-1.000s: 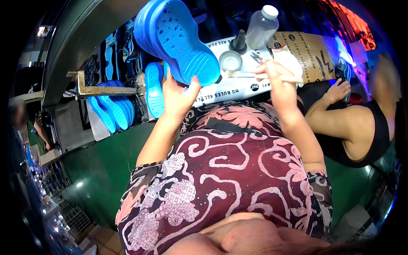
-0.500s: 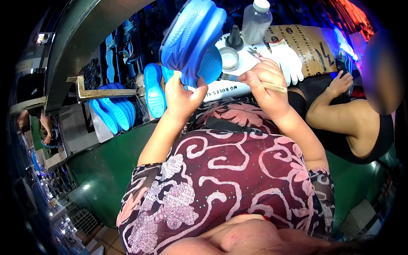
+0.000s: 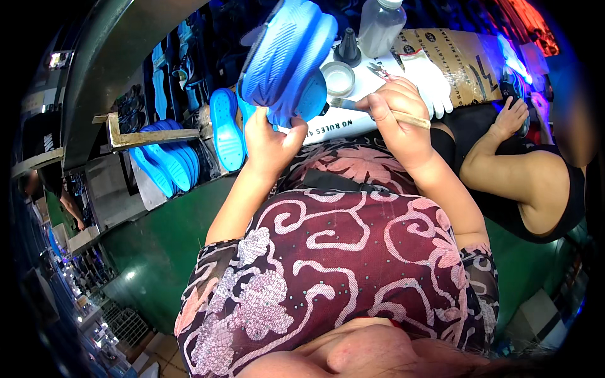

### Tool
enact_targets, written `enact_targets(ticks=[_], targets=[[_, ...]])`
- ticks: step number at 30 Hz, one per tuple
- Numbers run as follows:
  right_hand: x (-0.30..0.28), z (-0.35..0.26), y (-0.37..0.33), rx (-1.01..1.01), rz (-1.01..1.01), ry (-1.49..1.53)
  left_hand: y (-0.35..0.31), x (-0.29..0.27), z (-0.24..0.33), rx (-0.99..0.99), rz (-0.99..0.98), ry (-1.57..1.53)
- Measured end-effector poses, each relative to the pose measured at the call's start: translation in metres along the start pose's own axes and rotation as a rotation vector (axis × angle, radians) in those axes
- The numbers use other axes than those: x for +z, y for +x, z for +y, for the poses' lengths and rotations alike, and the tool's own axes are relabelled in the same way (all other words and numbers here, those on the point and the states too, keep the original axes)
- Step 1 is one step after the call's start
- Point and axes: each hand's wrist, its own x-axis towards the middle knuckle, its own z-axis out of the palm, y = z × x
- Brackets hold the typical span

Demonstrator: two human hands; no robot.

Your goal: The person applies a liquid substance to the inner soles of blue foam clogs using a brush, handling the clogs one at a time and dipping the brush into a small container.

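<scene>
My left hand [image 3: 272, 140] is closed round the lower end of a thick stack of blue shoe soles [image 3: 287, 57], held raised and tilted. Its thumb presses on the stack's near side, and the other fingers are partly hidden behind. In my right hand [image 3: 398, 116] is a flat brush with a pale wooden handle [image 3: 413, 120]. The bristle end points left, a little apart from the lowest sole. Just beyond the brush stands a small round dish [image 3: 339, 79] with pale contents, on a white printed sheet [image 3: 340, 126]. A black cone-shaped nozzle [image 3: 348, 49] is behind the dish.
More blue soles [image 3: 227, 129] lie left of my left hand, others [image 3: 167, 160] beyond a metal bracket [image 3: 154, 138]. A clear bottle [image 3: 382, 28], snips [image 3: 378, 70], white gloves [image 3: 428, 82] and brown cardboard [image 3: 472, 66] are at the back right. A co-worker's arm [image 3: 498, 151] is close on the right.
The brush in my right hand has shifted slightly right and away from the soles. My left hand keeps the stack in nearly the same place. The co-worker's hand has moved slightly.
</scene>
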Motion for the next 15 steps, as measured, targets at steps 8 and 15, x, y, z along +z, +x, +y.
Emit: enact_targets(ticks=[8,15], targets=[[0.0080,0.0000,-0.0035,-0.008,-0.084,0.078,-0.0016,0.0055,-0.0080,0.053,0.054,-0.039],[0.0104,-0.0009,-0.0001,0.009,-0.029,0.098,0.0023,0.0072,0.0002,0.043,0.082,-0.113]])
